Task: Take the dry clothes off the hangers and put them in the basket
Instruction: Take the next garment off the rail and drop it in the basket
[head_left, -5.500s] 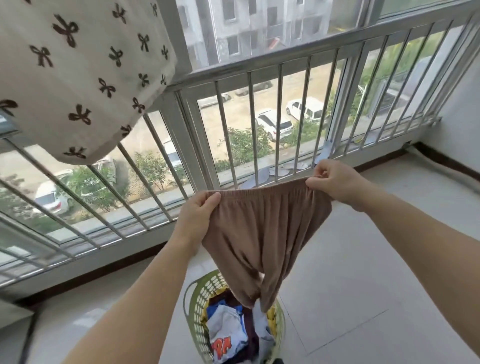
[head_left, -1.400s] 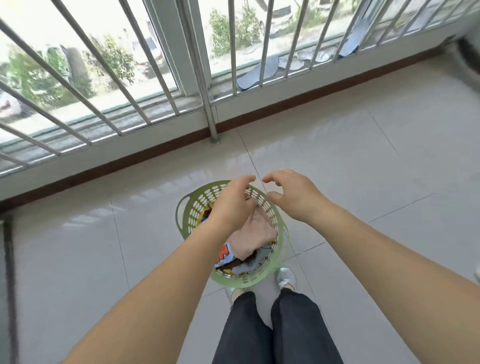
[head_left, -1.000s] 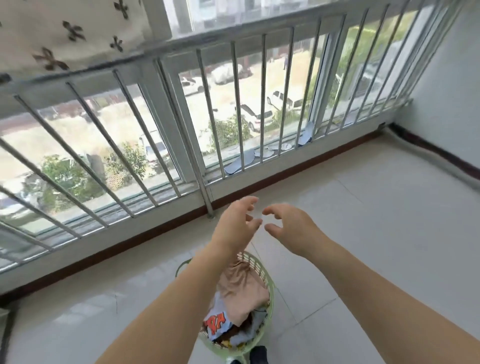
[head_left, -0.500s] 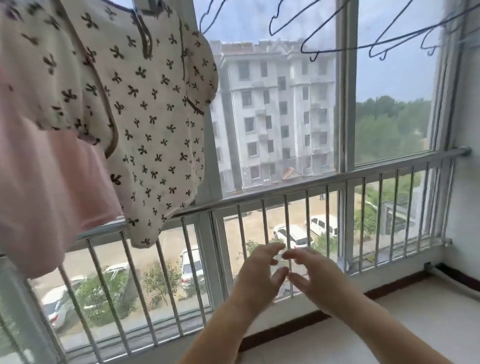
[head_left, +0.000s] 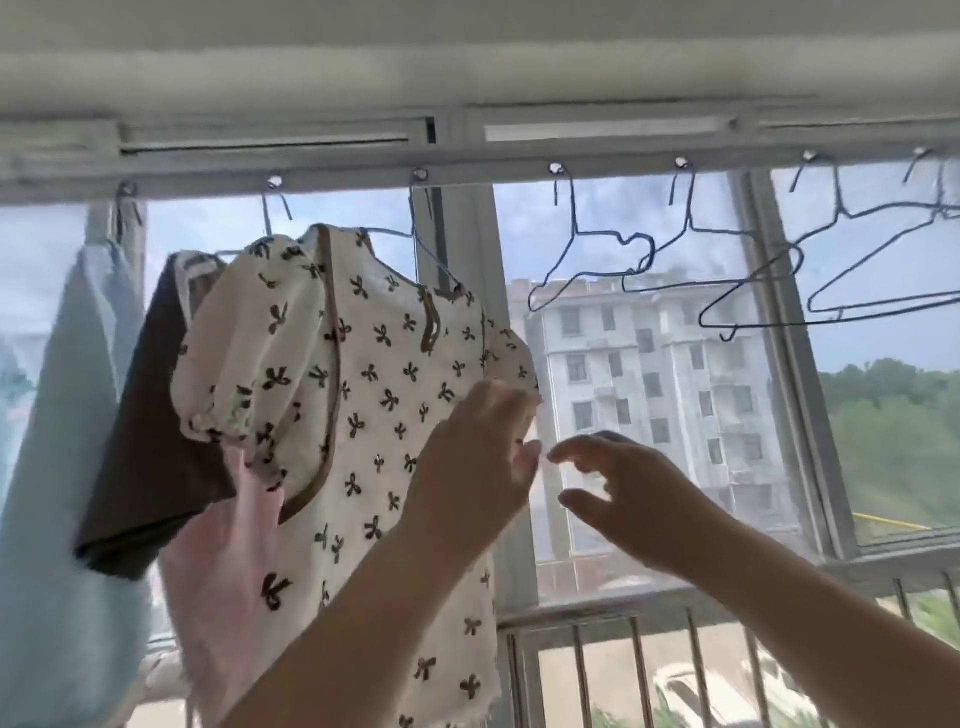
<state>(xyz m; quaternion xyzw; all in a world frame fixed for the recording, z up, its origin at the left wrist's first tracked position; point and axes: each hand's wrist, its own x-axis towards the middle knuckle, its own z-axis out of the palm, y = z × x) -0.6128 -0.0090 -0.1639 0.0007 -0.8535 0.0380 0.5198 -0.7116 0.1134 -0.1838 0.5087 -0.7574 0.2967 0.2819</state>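
1. A cream top printed with dark bows (head_left: 374, 395), trimmed in brown, hangs on a wire hanger (head_left: 415, 244) at about 10 o'clock of the view, hooked to a ring on the rail (head_left: 467, 169) along the window head.
2. The left hand (head_left: 475, 462) is raised in front of the top's sleeve edge at centre, fingers straight and together, lying against or just before the cloth; whether it truly touches is blurred. It grasps nothing.
3. The right hand (head_left: 618, 488) hovers just beside the left, toward 3 o'clock, fingers loosely spread and slightly bent, holding nothing and apart from the top.
4. Behind the top, toward 9 o'clock, hang a dark brown garment (head_left: 150, 415), a pale pink garment (head_left: 223, 571) below it, and a light blue garment (head_left: 57, 493) at the far left edge.
5. Toward 2 o'clock, several bare wire hangers (head_left: 748, 280) hang from the same rail, overlapping one another.
6. Through the glass stands a grey apartment block (head_left: 649, 374), with window bars (head_left: 639, 670) at 5 o'clock.
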